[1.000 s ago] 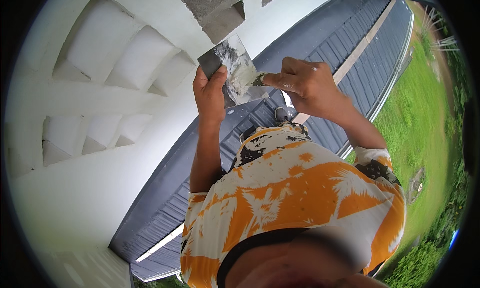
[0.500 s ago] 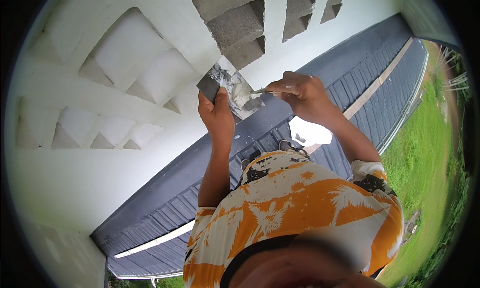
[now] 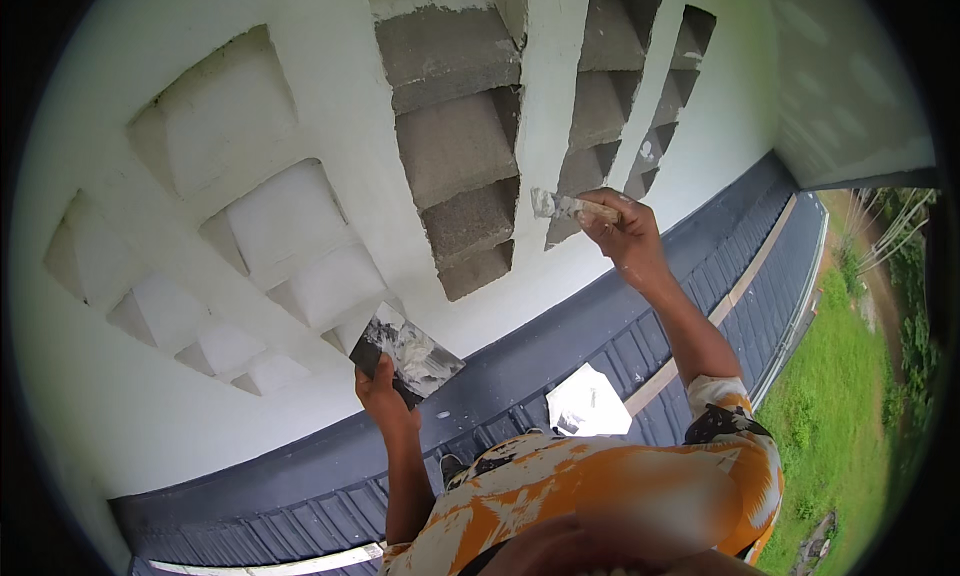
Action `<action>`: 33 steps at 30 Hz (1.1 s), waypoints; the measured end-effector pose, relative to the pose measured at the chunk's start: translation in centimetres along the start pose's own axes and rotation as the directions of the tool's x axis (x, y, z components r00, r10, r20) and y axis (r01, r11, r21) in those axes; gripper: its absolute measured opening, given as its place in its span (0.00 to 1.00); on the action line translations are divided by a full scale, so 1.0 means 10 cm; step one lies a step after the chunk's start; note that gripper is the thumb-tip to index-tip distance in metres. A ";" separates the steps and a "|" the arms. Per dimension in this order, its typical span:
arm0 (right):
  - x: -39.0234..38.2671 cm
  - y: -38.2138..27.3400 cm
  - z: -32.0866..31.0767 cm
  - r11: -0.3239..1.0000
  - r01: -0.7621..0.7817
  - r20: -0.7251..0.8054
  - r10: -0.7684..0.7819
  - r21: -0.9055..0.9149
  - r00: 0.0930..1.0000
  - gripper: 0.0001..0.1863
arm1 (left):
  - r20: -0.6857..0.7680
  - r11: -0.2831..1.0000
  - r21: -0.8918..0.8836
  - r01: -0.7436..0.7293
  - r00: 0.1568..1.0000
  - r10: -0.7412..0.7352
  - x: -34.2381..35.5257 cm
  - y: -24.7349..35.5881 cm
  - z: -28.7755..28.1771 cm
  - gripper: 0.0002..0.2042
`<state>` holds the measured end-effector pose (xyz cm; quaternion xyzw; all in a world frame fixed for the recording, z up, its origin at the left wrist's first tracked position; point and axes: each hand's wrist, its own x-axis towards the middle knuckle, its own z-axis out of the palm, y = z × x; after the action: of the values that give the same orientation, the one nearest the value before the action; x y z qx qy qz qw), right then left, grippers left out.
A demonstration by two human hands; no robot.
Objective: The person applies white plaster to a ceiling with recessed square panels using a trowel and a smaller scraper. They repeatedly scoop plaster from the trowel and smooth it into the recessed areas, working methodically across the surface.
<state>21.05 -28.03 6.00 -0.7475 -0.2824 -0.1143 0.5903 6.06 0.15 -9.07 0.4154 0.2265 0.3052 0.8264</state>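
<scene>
My left hand [image 3: 387, 401] grips the lower left edge of a dark flat board [image 3: 408, 354], thumb on top. White and grey putty is smeared over the board. Raised to the right, my right hand [image 3: 632, 238] is closed around a putty knife [image 3: 565, 206]. Its blade points left and is coated with pale putty. The knife is apart from the board, in front of the wall [image 3: 548, 96] near columns of recessed blocks. Grey, bare recesses [image 3: 455, 161] lie ahead of me, and white-coated recesses [image 3: 295, 221] are on the left.
Under me is a dark ribbed roof [image 3: 680, 321] with a wooden batten [image 3: 655, 384] along it. A white container [image 3: 590, 401] with dark smears stands on the roof by my body. Beyond the roof's right edge, grass [image 3: 830, 376] lies lower down.
My right hand has drawn the putty knife away from the board and raised it toward the grey recesses. The board in my left hand sits lower and farther left in view. The view has tilted up the wall.
</scene>
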 end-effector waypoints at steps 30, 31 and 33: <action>2.03 -0.72 0.76 -0.539 0.279 0.409 -0.137 -0.795 0.902 0.02 | -0.116 0.954 0.115 0.279 0.957 -0.266 0.37 0.11 -2.18 0.16; 1.95 -0.80 0.82 -0.555 0.277 0.420 -0.148 -0.785 0.895 0.02 | -0.127 0.958 0.100 0.270 0.958 -0.257 0.36 0.08 -2.26 0.16; 1.89 -0.81 0.96 -0.599 0.207 0.412 -0.227 -0.773 0.882 0.03 | -0.137 0.962 0.084 0.259 0.959 -0.246 0.37 0.04 -2.38 0.17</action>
<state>30.39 -12.35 19.57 -0.7736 -0.2059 -0.4416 -0.4052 -6.39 15.99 -22.32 0.4045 0.3444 0.2106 0.8206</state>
